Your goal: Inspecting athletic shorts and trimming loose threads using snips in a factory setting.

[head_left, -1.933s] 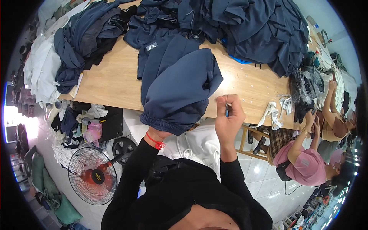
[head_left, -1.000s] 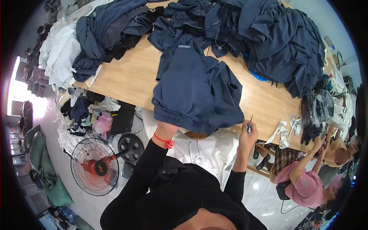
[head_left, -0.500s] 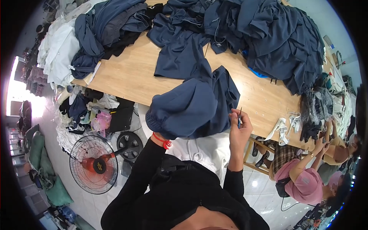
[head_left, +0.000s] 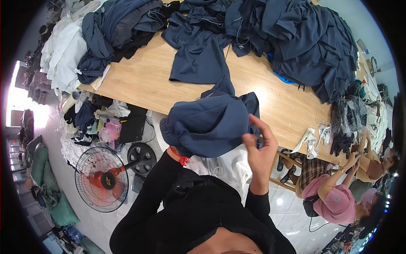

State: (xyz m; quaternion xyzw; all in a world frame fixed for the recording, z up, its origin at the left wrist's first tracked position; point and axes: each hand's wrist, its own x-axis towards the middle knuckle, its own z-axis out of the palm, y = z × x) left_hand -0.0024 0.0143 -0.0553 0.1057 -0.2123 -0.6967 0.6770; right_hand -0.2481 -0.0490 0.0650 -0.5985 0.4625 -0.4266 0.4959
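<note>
A navy garment with a gathered elastic edge (head_left: 207, 125) hangs bunched over the near table edge, above my lap. My left hand (head_left: 175, 151) reaches in at the gathered edge. Its fingers are hidden by the cloth, and a red string bracelet shows on the wrist. At the garment's right side is my right hand (head_left: 263, 154), thumb and index finger raised and spread apart. The small pointed tool with blue on it no longer shows clearly. White cloth (head_left: 230, 169) lies across my lap below the garment.
Piles of navy garments (head_left: 313, 46) cover the far side of the wooden table (head_left: 139, 80). White cloth (head_left: 63, 59) is heaped at far left. White strips (head_left: 312, 144) lie at right. A standing fan (head_left: 102, 180) is on my left; people in pink and tan (head_left: 332, 197) sit at right.
My right hand has moved slightly down, and its thumb and index finger have parted from the small pointed tool. The garment's right part has dropped and drawn in. My left hand stays at the gathered edge.
</note>
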